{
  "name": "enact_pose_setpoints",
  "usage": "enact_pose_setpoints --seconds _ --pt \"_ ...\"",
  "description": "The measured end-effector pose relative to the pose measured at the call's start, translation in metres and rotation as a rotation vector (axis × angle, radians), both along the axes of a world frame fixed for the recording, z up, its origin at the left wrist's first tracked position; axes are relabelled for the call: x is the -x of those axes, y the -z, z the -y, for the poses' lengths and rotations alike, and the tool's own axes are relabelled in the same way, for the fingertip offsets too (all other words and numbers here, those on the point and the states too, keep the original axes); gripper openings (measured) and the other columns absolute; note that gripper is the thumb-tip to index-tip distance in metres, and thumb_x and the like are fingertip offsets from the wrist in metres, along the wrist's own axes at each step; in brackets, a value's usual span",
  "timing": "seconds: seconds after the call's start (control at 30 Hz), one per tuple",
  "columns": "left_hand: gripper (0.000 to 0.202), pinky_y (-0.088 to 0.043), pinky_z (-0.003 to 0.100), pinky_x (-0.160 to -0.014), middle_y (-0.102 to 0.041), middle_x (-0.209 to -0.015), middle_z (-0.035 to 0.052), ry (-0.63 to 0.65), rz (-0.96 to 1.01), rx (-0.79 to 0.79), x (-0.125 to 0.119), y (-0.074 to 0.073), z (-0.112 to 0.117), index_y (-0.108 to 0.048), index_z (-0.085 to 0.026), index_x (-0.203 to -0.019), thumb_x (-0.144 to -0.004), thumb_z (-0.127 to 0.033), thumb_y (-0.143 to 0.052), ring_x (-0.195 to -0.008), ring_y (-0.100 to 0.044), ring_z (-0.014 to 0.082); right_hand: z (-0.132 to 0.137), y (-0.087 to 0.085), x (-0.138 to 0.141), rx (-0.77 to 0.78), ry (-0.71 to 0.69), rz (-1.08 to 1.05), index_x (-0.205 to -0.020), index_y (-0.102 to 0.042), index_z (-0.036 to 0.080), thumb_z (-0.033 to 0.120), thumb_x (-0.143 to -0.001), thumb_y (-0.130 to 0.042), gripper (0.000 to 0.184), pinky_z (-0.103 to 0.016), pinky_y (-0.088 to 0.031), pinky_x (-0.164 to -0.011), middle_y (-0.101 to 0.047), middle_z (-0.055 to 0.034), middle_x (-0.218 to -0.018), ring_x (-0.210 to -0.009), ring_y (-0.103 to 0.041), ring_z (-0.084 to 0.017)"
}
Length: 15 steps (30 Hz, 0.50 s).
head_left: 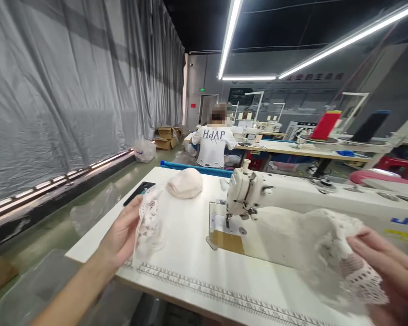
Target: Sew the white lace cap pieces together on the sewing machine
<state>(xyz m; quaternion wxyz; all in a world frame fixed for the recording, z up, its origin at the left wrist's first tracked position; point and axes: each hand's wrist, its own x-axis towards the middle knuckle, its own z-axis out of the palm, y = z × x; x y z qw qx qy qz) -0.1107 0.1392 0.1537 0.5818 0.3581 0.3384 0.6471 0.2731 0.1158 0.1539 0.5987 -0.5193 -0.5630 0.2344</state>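
Note:
My left hand [124, 231] pinches the edge of a white lace piece [151, 222], which hangs over the left part of the sewing table [187, 253]. On the right, my right hand [387, 262] grips another white lace piece [352, 258] with a scalloped border; it is partly blurred and hangs in front of the machine's arm. Between the two hands stands a white sewing machine [243, 194], its presser foot above the metal plate, with no fabric under it that I can make out. A cream fabric cup [185, 183] lies behind the left lace.
A dark phone [139, 192] lies near the table's left edge. A printed ruler strip [204, 287] runs along the front edge. Ahead, a person in a white shirt [212, 145] sits at another table. Plastic bags [144, 149] and cardboard boxes [166, 138] stand on the floor to the left.

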Motion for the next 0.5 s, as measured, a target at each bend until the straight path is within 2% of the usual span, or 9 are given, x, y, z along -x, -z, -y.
enact_pose_setpoints --seconds 0.03,0.1,0.17,0.2,0.27,0.37,0.43,0.5 --pt "0.016 -0.045 0.021 -0.065 -0.063 -0.080 -0.0010 0.039 -0.154 -0.063 -0.008 -0.005 -0.004 -0.060 -0.019 -0.086 -0.072 -0.024 -0.068 -0.069 -0.058 0.0121 0.000 -0.004 -0.007 0.027 -0.019 0.015 -0.093 -0.058 0.031 0.048 -0.078 -0.057 0.022 -0.030 -0.049 -0.040 -0.068 -0.0027 -0.071 -0.053 -0.063 -0.022" --pt "0.009 -0.044 0.021 -0.068 -0.061 -0.086 0.0010 0.190 -0.538 -0.206 -0.032 -0.005 -0.012 -0.061 -0.018 -0.082 -0.079 -0.027 -0.062 -0.075 -0.056 0.0120 -0.007 -0.003 -0.009 0.116 -0.182 0.218 -0.082 -0.059 0.029 0.048 -0.079 -0.057 0.019 -0.025 -0.044 -0.034 -0.061 0.0002 -0.060 -0.044 -0.057 -0.017" --pt "0.012 -0.044 0.024 -0.072 -0.060 -0.090 0.0036 0.396 -0.945 -0.319 -0.062 0.011 -0.020 -0.063 -0.017 -0.082 -0.083 -0.027 -0.057 -0.081 -0.056 0.0146 -0.019 0.012 0.001 0.224 -0.446 0.539 -0.078 -0.060 0.026 0.047 -0.086 -0.047 0.026 -0.024 -0.045 -0.038 -0.058 0.0013 -0.058 -0.043 -0.055 -0.014" --pt "0.013 -0.044 0.026 -0.073 -0.059 -0.091 0.0045 0.483 -1.122 -0.361 -0.076 0.022 -0.022 -0.065 -0.017 -0.083 -0.083 -0.026 -0.057 -0.081 -0.056 0.0154 -0.024 0.023 0.007 0.239 -0.506 0.603 -0.080 -0.063 0.026 0.045 -0.087 -0.045 0.027 -0.024 -0.047 -0.043 -0.059 0.0014 -0.059 -0.046 -0.056 -0.014" --pt "0.015 -0.044 0.030 -0.077 -0.057 -0.100 0.0060 0.541 -1.363 -0.428 -0.097 0.047 -0.024 -0.066 -0.019 -0.094 -0.082 -0.023 -0.058 -0.088 -0.055 0.0179 -0.032 0.050 0.015 0.235 -0.507 0.644 -0.088 -0.065 0.026 0.042 -0.088 -0.044 0.026 -0.028 -0.051 -0.058 -0.065 -0.0010 -0.072 -0.065 -0.063 -0.018" --pt "0.028 -0.041 0.036 -0.087 -0.052 -0.116 0.0074 0.564 -1.520 -0.564 -0.109 0.071 -0.023 -0.063 -0.025 -0.105 -0.079 -0.015 -0.062 -0.105 -0.050 0.0228 -0.031 0.086 0.013 0.204 -0.441 0.737 -0.101 -0.063 0.028 0.038 -0.089 -0.043 0.025 -0.029 -0.049 -0.062 -0.063 -0.0041 -0.091 -0.071 -0.062 -0.018" --pt "0.031 -0.035 0.042 -0.097 -0.048 -0.127 0.0079 0.604 -1.545 -0.674 -0.109 0.073 -0.024 -0.062 -0.026 -0.108 -0.081 -0.012 -0.058 -0.118 -0.043 0.0257 -0.028 0.101 0.006 0.142 -0.406 0.897 -0.107 -0.062 0.032 0.037 -0.089 -0.044 0.026 -0.027 -0.049 -0.056 -0.060 -0.0048 -0.098 -0.066 -0.061 -0.015" --pt "0.035 -0.026 0.046 -0.105 -0.043 -0.135 0.0076 0.686 -1.506 -0.759 -0.106 0.072 -0.027 -0.057 -0.028 -0.116 -0.085 -0.011 -0.051 -0.127 -0.036 0.0255 -0.026 0.108 -0.001 0.042 -0.384 1.035 -0.111 -0.061 0.035 0.037 -0.088 -0.047 0.027 -0.026 -0.049 -0.056 -0.060 -0.0052 -0.102 -0.068 -0.062 -0.015"
